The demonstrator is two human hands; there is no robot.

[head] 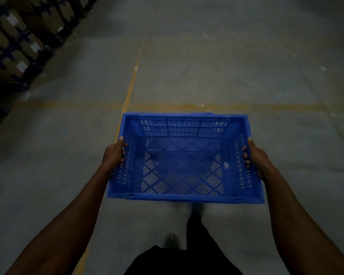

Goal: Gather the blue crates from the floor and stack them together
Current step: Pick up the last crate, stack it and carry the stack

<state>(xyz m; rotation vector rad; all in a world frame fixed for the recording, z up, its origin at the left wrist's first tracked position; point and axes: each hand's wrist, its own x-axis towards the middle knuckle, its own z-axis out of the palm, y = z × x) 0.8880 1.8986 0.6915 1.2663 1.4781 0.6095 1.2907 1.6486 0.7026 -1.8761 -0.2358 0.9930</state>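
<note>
Our left hand [114,154] grips the left wall of an empty blue crate [184,161], fingers curled through its slots; our right hand [255,157] clasps the right wall likewise. We carry it above the concrete floor [226,56]. It looks light, rigid, easily held by the sides.

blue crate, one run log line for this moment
blue crate empty, off floor | left hand grips left wall | right hand grips right wall | no stack in view

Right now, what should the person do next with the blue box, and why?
Probably keep carrying it forward. Both the left hand and right hand grip the empty blue crate off the floor, and no other crate or stack shows yet.
</note>
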